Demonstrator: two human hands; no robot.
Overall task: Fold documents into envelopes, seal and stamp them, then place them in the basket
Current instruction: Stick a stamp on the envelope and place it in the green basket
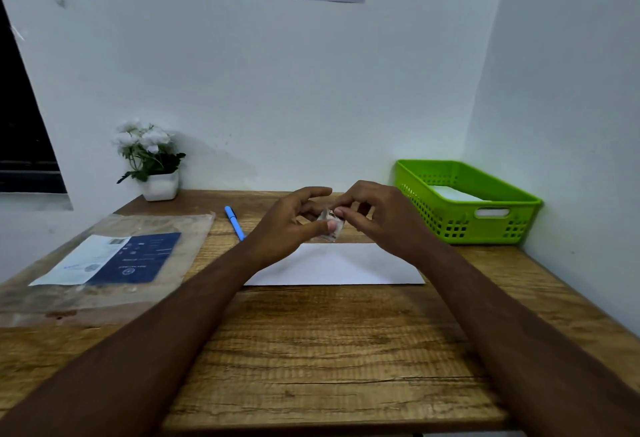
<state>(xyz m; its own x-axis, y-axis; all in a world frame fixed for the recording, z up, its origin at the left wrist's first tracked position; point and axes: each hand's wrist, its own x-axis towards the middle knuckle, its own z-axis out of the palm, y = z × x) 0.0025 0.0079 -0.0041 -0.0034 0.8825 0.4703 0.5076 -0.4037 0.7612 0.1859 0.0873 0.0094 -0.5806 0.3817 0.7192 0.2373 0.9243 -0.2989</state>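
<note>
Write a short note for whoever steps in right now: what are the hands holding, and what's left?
Hands: left hand and right hand both pinch a small piece, apparently a stamp.
The white envelope lies flat below them, no stamp showing; seal cannot be told.
The green basket at the right already holds white paper.
To do: stick the stamp on, put the envelope in the basket.

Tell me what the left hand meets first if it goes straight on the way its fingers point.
The left hand meets the stamp it pinches, then at once the right hand, which pinches it too. Its line runs right and slightly away; the basket lies further along, depth unclear.
</note>
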